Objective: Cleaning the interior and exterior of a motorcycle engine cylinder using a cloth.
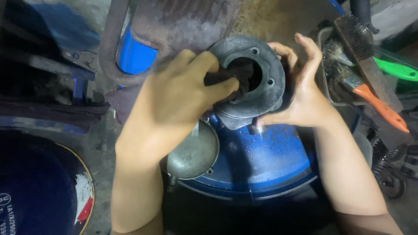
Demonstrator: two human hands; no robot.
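Above the blue drum lid, the right hand clasps a grey metal cylinder part by its rim while left hand fingers push a dark rag into its bore; judged mid-cleaning, needing steady support.

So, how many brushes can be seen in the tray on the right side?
3: a wire brush on top, an orange-handled brush below it, and a green handle behind, its head hidden. More may lie underneath in the tray.
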